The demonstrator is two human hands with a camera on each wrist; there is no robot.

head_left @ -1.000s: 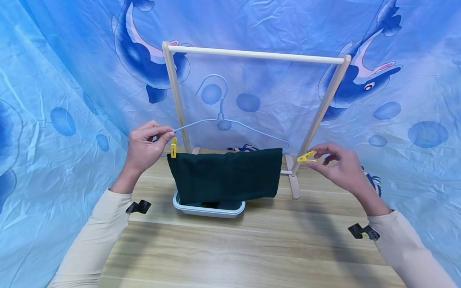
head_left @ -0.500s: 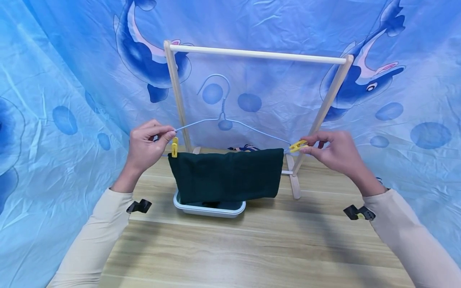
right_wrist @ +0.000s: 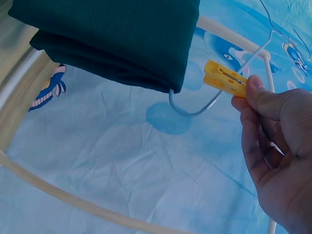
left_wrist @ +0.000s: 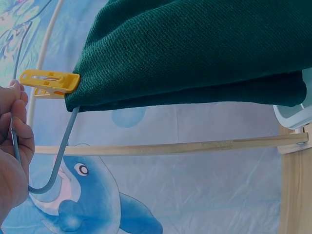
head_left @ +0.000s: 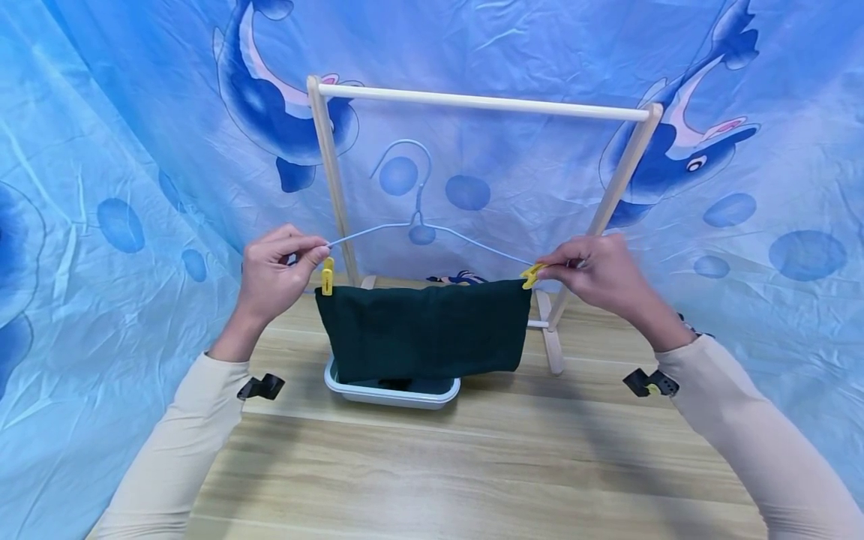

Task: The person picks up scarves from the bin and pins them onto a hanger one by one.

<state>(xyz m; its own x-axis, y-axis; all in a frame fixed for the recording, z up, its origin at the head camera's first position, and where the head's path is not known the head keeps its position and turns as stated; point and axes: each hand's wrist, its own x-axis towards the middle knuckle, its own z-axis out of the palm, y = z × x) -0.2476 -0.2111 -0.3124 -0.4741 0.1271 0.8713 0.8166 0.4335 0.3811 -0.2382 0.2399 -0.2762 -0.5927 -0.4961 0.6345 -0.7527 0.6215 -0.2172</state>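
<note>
A folded dark green cloth hangs over the lower bar of a light blue wire hanger. My left hand pinches the hanger's left end. Just below those fingers, a yellow clothespin is clipped on the cloth's upper left corner. With thumb and fingers my right hand pinches a second yellow clothespin, whose tip overlaps the cloth's upper right corner in the head view. In the right wrist view, this clothespin shows a small gap to the cloth's edge, beside the hanger's bent end.
A wooden rack with a white top rod stands behind the hanger. Beneath the cloth is a pale blue basin on the wood-grain table. Blue sheeting with printed dolphins surrounds the workspace.
My right hand has moved left with its clothespin, from near the rack's right post to the cloth's upper right corner. The left hand keeps its hold on the hanger.
</note>
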